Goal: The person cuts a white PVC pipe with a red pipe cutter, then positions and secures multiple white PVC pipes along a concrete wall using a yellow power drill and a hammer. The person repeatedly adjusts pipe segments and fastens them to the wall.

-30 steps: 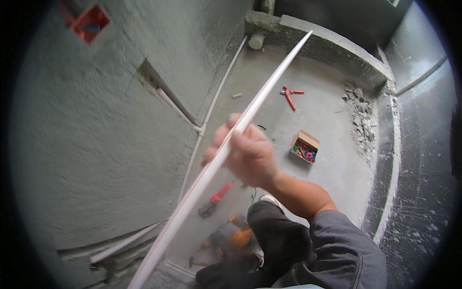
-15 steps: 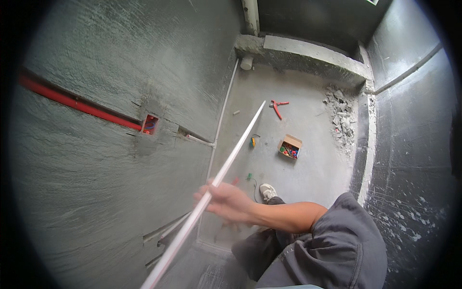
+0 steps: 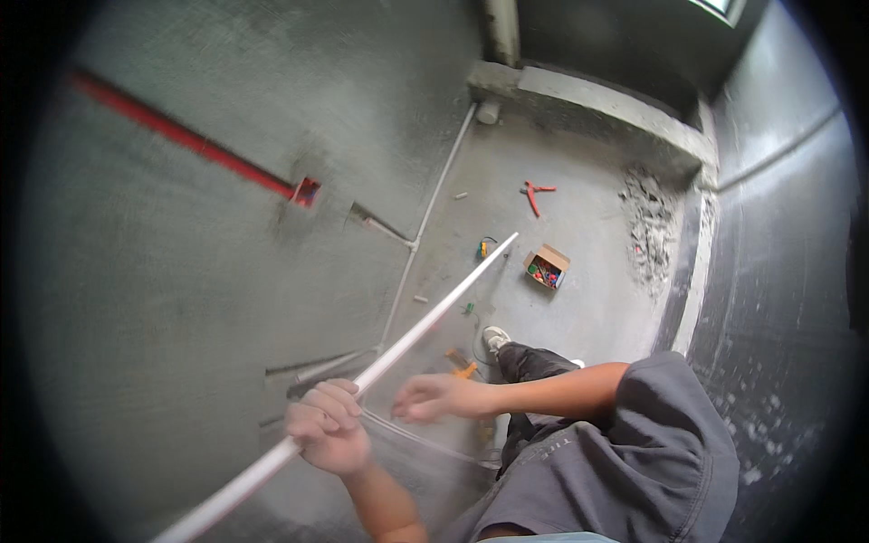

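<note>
A long white plastic pipe runs slantwise from the lower left up toward the middle of the floor. The fingers of my left hand are wrapped round it. My right hand is just to the right of the pipe, off it, its fingers loosely apart and a little blurred. Below and beyond it, an orange tool lies on the floor, partly smeared by motion. The near end of the pipe leaves the picture at lower left.
On the floor are a cardboard box of small coloured parts, red pipe cutters, a yellow tape measure and short pipe pieces. White piping follows the left wall's foot. Rubble lies at right.
My right hand has let go of the pipe, and my left hand has come into view holding it. The pipe's far end has swung lower and to the right. The view has shifted.
</note>
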Tool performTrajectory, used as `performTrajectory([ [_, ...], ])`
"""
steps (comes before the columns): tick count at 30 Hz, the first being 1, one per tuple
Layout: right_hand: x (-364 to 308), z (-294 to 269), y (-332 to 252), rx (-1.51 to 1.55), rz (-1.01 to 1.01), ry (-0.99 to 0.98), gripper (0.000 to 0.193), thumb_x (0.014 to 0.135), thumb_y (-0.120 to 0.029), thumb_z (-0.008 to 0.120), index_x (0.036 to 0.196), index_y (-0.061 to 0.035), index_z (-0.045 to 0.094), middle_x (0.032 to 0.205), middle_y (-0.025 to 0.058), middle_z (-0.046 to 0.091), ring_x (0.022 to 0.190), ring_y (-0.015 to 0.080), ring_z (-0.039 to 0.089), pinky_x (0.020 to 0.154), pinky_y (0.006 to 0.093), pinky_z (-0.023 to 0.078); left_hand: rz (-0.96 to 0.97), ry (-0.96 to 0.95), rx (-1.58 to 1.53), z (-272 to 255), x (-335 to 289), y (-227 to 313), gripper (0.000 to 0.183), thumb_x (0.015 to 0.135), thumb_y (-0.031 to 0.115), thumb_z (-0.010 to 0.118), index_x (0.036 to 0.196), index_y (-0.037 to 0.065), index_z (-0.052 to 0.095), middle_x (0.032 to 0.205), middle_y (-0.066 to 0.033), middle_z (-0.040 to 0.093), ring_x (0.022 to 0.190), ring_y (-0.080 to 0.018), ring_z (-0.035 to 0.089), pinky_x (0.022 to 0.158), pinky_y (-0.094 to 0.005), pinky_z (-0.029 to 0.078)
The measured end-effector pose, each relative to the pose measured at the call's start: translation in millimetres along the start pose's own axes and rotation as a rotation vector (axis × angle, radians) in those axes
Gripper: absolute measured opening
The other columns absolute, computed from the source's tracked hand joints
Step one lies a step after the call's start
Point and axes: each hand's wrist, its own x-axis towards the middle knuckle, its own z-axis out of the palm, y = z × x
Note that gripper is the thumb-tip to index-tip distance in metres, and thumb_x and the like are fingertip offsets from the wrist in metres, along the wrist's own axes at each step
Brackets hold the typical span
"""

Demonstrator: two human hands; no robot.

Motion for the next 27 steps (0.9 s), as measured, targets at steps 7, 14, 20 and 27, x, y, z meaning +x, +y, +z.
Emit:
performTrajectory([
  [7, -153.3, -85.9, 62.1, -1.497, 0.466, 0.009, 0.052, 0.093, -0.033, 0.072, 0.134, -0.0034, 0.059, 0.138, 0.0212, 0.058, 0.129, 0.0421, 0.054, 0.109, 0.0480, 0.046, 0.071, 0.075, -0.036, 47.6, -42.1, 128.0, 0.046, 0.108, 0.045, 0.052, 0.079, 0.010, 0.046, 0.057, -0.0041, 0.049, 0.046, -0.0177, 0.043, 0.051, -0.0371, 0.043],
  [14, -190.5, -179.6, 48.7, -1.473, 0.570, -0.266, 0.044, 0.095, -0.031, 0.069, 0.127, -0.0027, 0.062, 0.131, 0.0265, 0.062, 0.121, 0.0446, 0.060, 0.099, 0.0528, 0.051, 0.009, 0.229, -0.001, 130.4, -115.1, 202.7, 0.041, 0.106, 0.039, 0.062, 0.086, 0.006, 0.050, 0.060, -0.0044, 0.055, 0.048, -0.0191, 0.050, 0.048, -0.0360, 0.046],
  [20, -193.5, -287.4, 3.6, -1.657, 0.714, -0.262, 0.050, 0.095, -0.036, 0.063, 0.131, -0.0007, 0.062, 0.130, 0.0244, 0.066, 0.123, 0.0433, 0.061, 0.104, 0.0495, 0.049, 0.297, 0.959, -1.399, 193.8, -66.5, 153.1, 0.038, 0.107, 0.037, 0.060, 0.087, 0.005, 0.056, 0.061, -0.0067, 0.056, 0.047, -0.0201, 0.051, 0.045, -0.0368, 0.046],
  [27, -211.9, -272.9, -29.5, -1.405, 0.658, 0.162, 0.080, 0.087, -0.028, 0.080, 0.151, -0.0044, 0.039, 0.153, 0.0247, 0.043, 0.137, 0.0445, 0.049, 0.112, 0.0487, 0.046, 0.595, 1.472, -3.371, 200.2, -113.4, 298.7, 0.031, 0.107, 0.021, 0.049, 0.083, 0.006, 0.060, 0.074, -0.0097, 0.062, 0.064, -0.0256, 0.063, 0.055, -0.0361, 0.052],
])
